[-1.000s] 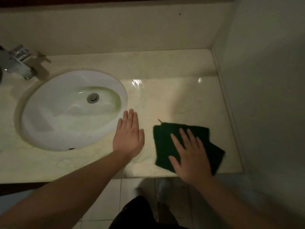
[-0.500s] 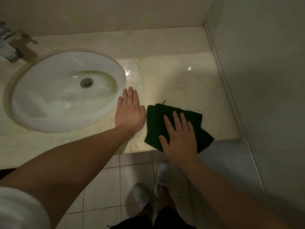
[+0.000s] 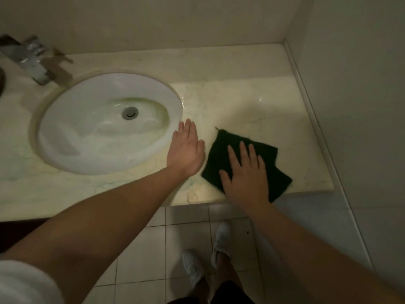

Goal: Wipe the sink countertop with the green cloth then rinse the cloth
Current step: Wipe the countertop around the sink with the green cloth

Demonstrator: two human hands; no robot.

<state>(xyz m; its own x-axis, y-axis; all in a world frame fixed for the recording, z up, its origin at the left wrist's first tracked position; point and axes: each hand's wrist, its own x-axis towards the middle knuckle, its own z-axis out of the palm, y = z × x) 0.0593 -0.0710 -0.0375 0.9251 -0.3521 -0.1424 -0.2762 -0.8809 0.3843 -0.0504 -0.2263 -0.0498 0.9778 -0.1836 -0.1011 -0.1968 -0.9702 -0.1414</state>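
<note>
A dark green cloth (image 3: pixel 266 156) lies flat on the pale marble countertop (image 3: pixel 252 102) to the right of the white oval sink (image 3: pixel 87 128). My right hand (image 3: pixel 246 176) presses on the cloth with straight, spread fingers, near the counter's front edge. My left hand (image 3: pixel 186 150) rests flat on the counter between the sink's rim and the cloth, fingers straight and together. A small gap separates it from the cloth. The sink's metal drain (image 3: pixel 130 112) shows in the bowl.
A chrome faucet (image 3: pixel 30 60) stands at the back left of the sink. Walls close off the counter at the back and on the right (image 3: pixel 350 84). Below the front edge are a tiled floor (image 3: pixel 153 249) and my white shoes (image 3: pixel 221 240).
My right hand has slid the cloth left, closer to my left hand, which has stayed on the counter by the sink rim. The camera view has shifted.
</note>
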